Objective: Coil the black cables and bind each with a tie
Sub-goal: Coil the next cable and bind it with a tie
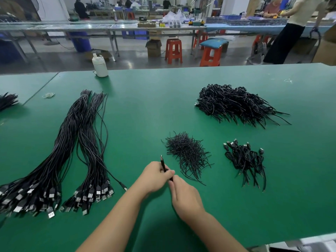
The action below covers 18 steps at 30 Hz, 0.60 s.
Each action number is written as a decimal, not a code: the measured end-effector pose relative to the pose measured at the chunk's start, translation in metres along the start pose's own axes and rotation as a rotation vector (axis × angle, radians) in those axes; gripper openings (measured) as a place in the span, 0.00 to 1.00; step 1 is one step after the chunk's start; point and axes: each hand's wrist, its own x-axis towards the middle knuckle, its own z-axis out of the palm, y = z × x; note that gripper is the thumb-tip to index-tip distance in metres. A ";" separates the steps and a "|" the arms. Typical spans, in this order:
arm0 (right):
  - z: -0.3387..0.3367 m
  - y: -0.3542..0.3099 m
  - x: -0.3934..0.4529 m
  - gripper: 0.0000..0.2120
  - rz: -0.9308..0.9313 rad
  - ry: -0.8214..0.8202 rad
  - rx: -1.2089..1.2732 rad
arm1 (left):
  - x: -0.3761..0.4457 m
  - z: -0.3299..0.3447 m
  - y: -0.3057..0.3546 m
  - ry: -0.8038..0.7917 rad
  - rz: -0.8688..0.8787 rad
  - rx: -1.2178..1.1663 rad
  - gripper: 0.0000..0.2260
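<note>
Both hands meet over the green surface [145,106]. The left hand [154,177] has its fingers curled around a black cable [163,163] whose plug end pokes up; the right hand [183,194] pinches its lower part, mostly hidden. Ties [187,151] lie just beside them, finished coils [245,159] farther right, and uncoiled cables [54,160] lie left, cut off at the edge.
</note>
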 end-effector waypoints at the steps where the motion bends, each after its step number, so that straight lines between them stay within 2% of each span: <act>1: 0.000 0.004 0.000 0.15 0.008 0.017 -0.004 | 0.002 0.005 0.000 0.002 -0.009 -0.029 0.12; 4: 0.003 0.014 0.000 0.13 0.050 0.095 -0.002 | 0.006 0.017 0.002 -0.015 0.006 -0.072 0.12; 7: 0.001 0.028 0.000 0.11 0.107 0.245 0.004 | 0.008 0.023 0.003 -0.209 0.075 -0.529 0.06; 8: -0.001 0.035 0.000 0.11 0.130 0.281 -0.001 | 0.010 0.023 0.001 -0.215 0.103 -0.579 0.05; 9: -0.002 0.041 0.001 0.11 0.150 0.306 0.007 | 0.015 0.024 -0.001 -0.159 0.138 -0.496 0.04; 12: -0.002 0.055 0.003 0.12 0.197 0.371 0.146 | 0.029 0.034 -0.004 0.055 0.285 0.061 0.03; 14: -0.001 0.059 0.005 0.13 0.228 0.410 0.231 | 0.033 0.043 -0.001 0.038 0.354 0.264 0.04; 18: 0.002 0.061 0.006 0.14 0.235 0.454 0.293 | 0.039 0.066 -0.001 -0.011 0.339 0.486 0.10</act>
